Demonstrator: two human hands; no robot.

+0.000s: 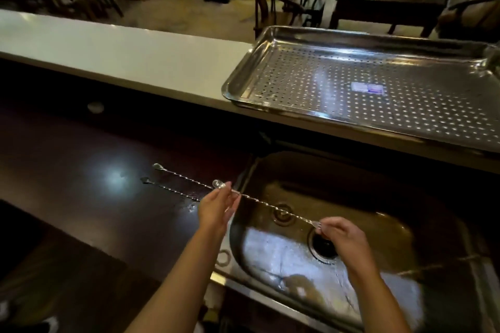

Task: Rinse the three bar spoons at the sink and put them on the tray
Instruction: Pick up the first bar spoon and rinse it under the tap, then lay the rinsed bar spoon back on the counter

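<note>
Both hands hold one bar spoon point(270, 204) level across the steel sink point(378, 224). The left hand point(216, 211) pinches it near its bowl end at the sink's left edge, and the right hand point(342, 235) pinches the forked end just above the drain point(323, 246). Two more bar spoons lie side by side on the dark counter point(81, 170) to the left, the far spoon point(181, 176) and the near spoon point(170, 190), with a few wet drops near their right ends. Behind the sink, on the pale raised ledge point(121, 57), sits a perforated steel tray point(365, 84) with a small label on its floor. Dark chairs and tables fill the room beyond
</note>
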